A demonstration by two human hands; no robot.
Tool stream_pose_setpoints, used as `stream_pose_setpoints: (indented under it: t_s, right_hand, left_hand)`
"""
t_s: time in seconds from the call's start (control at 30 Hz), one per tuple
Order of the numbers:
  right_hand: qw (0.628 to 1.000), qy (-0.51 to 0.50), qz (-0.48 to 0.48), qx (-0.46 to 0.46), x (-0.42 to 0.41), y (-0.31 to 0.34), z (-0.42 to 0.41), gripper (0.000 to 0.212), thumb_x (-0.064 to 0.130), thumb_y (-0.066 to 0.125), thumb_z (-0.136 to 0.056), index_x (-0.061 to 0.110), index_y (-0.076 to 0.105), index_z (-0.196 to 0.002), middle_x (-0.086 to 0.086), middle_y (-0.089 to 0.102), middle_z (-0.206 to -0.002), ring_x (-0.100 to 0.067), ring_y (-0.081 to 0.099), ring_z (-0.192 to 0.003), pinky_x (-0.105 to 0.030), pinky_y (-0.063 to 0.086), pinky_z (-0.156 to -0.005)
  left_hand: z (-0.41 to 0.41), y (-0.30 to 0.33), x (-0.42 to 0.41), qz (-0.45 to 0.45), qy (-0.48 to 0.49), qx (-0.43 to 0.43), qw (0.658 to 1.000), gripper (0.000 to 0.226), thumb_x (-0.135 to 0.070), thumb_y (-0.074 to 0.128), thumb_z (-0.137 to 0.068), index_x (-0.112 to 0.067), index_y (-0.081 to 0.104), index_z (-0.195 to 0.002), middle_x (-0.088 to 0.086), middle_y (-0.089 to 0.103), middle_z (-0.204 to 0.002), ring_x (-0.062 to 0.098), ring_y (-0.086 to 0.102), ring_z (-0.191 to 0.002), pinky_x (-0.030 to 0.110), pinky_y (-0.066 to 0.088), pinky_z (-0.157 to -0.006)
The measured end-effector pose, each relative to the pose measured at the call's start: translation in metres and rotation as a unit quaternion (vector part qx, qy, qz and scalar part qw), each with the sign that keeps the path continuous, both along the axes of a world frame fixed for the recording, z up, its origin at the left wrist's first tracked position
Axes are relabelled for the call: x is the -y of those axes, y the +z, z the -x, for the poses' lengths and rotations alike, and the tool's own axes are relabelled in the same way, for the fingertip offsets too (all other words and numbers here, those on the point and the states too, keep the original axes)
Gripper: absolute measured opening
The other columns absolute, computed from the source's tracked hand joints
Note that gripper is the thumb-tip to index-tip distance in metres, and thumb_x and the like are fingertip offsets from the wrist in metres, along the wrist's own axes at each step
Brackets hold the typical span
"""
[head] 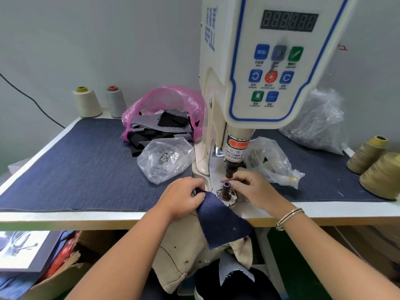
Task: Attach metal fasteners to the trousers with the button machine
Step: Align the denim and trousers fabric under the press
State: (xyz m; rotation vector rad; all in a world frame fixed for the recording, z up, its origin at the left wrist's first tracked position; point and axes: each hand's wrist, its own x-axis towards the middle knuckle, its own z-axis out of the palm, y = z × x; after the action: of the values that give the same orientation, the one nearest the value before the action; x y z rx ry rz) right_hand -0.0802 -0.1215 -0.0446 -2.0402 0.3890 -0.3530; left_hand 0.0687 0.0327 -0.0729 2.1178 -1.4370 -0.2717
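A white button machine [255, 68] stands at the table's middle, its dark punch [229, 169] hanging just above the lower metal die post [226, 188]. My left hand [183, 195] grips the top edge of a navy fabric piece [220, 221] that droops over the table's front edge, left of the die. My right hand [249, 187] sits beside the die with fingertips curled at the post's top, pinching something small that I cannot make out. A tiny metal fastener [234, 228] shows low on the navy fabric. Beige trousers [184, 252] with small metal studs hang below the table.
A clear bag of metal fasteners [166, 156] lies left of the machine, another clear bag [272, 161] to its right. A pink bag of fabric scraps [164, 118] sits behind. Thread cones stand at the back left [86, 102] and far right [381, 174]. Denim cloth [75, 167] covers the table.
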Motion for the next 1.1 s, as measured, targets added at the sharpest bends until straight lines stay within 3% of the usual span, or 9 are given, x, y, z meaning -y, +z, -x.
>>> stream_pose_setpoints:
  t_s: [0.17,0.23,0.33,0.47,0.6,0.73,0.97,1.03,1.1]
  right_hand:
    - [0.983,0.1,0.092,-0.123,0.017,0.023,-0.014,0.014,0.025,0.063,-0.09,0.026,0.075,-0.097,-0.007,0.07,-0.102,-0.01,0.062,-0.094,-0.023,0.045,-0.087]
    - [0.97,0.142,0.111,-0.164,0.019,0.032,-0.018,0.017,0.025,0.061,-0.092,0.021,0.075,-0.099,-0.001,0.072,-0.092,-0.006,0.061,-0.086,-0.023,0.044,-0.084]
    - [0.961,0.169,0.117,-0.186,0.015,0.041,-0.022,0.035,0.013,0.059,-0.093,0.036,0.068,-0.067,0.023,0.064,-0.062,0.011,0.055,-0.064,-0.009,0.04,-0.067]
    - [0.951,0.158,0.168,-0.205,0.016,0.038,-0.027,0.032,0.014,0.06,-0.091,0.023,0.057,-0.06,0.012,0.053,-0.061,0.0,0.047,-0.06,-0.012,0.037,-0.063]
    - [0.95,0.156,0.186,-0.198,0.017,0.037,-0.025,0.022,0.019,0.062,-0.09,-0.002,0.067,-0.088,0.0,0.06,-0.071,-0.013,0.053,-0.069,-0.027,0.044,-0.075]
    - [0.946,0.171,0.223,-0.163,0.018,0.035,-0.024,0.023,0.019,0.062,-0.09,-0.002,0.068,-0.096,-0.012,0.069,-0.085,-0.027,0.062,-0.083,-0.044,0.047,-0.086]
    - [0.945,0.188,0.226,-0.144,0.021,0.029,-0.023,0.019,0.016,0.062,-0.091,0.004,0.073,-0.101,-0.017,0.067,-0.098,-0.03,0.061,-0.096,-0.046,0.044,-0.092]
    - [0.946,0.192,0.217,-0.143,0.024,0.029,-0.023,0.015,0.015,0.063,-0.09,0.018,0.075,-0.082,-0.001,0.068,-0.083,-0.019,0.062,-0.082,-0.039,0.047,-0.086]
    - [0.949,0.199,0.205,-0.137,0.025,0.033,-0.022,0.041,0.016,0.063,-0.09,0.042,0.066,-0.059,0.021,0.059,-0.063,-0.001,0.051,-0.063,-0.02,0.042,-0.071]
  left_hand:
    - [0.0,0.0,0.001,-0.003,0.002,-0.009,1.0,0.01,-0.035,0.045,-0.074,-0.025,0.048,-0.074,0.002,0.058,-0.081,0.022,0.052,-0.081,0.033,0.042,-0.071]
    - [-0.001,-0.001,0.001,-0.001,0.005,-0.012,1.0,0.011,-0.035,0.045,-0.075,-0.024,0.048,-0.074,0.001,0.058,-0.08,0.022,0.052,-0.08,0.034,0.041,-0.07]
    - [-0.001,-0.002,0.001,-0.001,0.007,-0.014,1.0,0.014,-0.036,0.045,-0.075,-0.023,0.051,-0.075,0.002,0.059,-0.081,0.022,0.052,-0.08,0.033,0.039,-0.069]
    - [-0.001,-0.002,0.001,0.005,0.01,-0.018,1.0,0.011,-0.032,0.051,-0.08,-0.026,0.047,-0.073,0.001,0.058,-0.08,0.021,0.051,-0.079,0.031,0.037,-0.066]
    - [-0.001,-0.004,0.001,0.009,0.016,-0.013,1.0,0.017,-0.022,0.059,-0.085,-0.026,0.047,-0.073,0.0,0.057,-0.08,0.02,0.05,-0.078,0.031,0.037,-0.065]
    - [-0.002,-0.004,0.001,0.013,0.016,-0.011,1.0,0.017,-0.022,0.059,-0.085,-0.027,0.048,-0.073,-0.001,0.058,-0.08,0.019,0.051,-0.078,0.031,0.037,-0.066]
    - [-0.002,-0.005,0.001,0.012,0.019,-0.009,1.0,0.012,-0.023,0.059,-0.085,-0.022,0.052,-0.075,0.001,0.059,-0.081,0.021,0.051,-0.08,0.033,0.04,-0.069]
    - [-0.002,-0.005,0.001,0.01,0.017,-0.014,1.0,0.013,-0.024,0.057,-0.084,-0.024,0.049,-0.074,0.0,0.059,-0.08,0.021,0.052,-0.08,0.033,0.041,-0.069]
    - [-0.002,-0.004,0.001,0.012,0.013,-0.017,1.0,0.01,-0.027,0.055,-0.082,-0.025,0.048,-0.074,-0.001,0.059,-0.08,0.021,0.052,-0.08,0.033,0.041,-0.069]
